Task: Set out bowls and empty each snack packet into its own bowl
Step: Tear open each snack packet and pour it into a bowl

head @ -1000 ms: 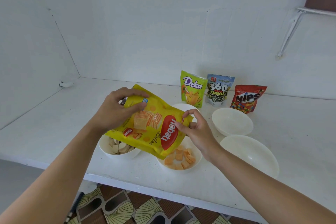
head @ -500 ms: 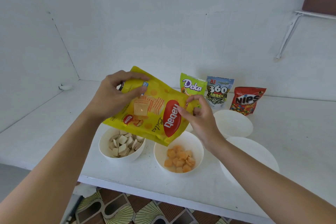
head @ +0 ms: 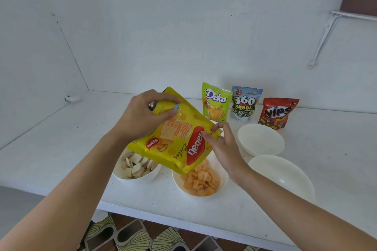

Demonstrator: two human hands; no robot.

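Observation:
A yellow Nabati packet (head: 175, 140) hangs tilted, mouth down, over a white bowl (head: 221, 186) holding orange wafer bites. My left hand (head: 142, 116) grips the packet's raised bottom end. My right hand (head: 223, 144) pinches its edge near the mouth. To the left, another white bowl (head: 151, 176) holds pale square snacks. Two white bowls with nothing in them sit to the right, one farther back (head: 261, 138) and one nearer (head: 283, 171). Against the wall stand a green Deka packet (head: 216, 102), a 360 Kuaci packet (head: 245, 104) and a red Nips packet (head: 277, 113).
Everything stands on a white shelf (head: 61, 149) set in a white-walled corner. Its front edge runs along the bottom, with a patterned floor (head: 142, 236) below. A white bracket (head: 324, 40) is fixed to the wall at the upper right.
Both hands lifted the yellow packet higher above the bowl and tipped it steeper. More orange bites now lie in the bowl, and the left bowl is uncovered.

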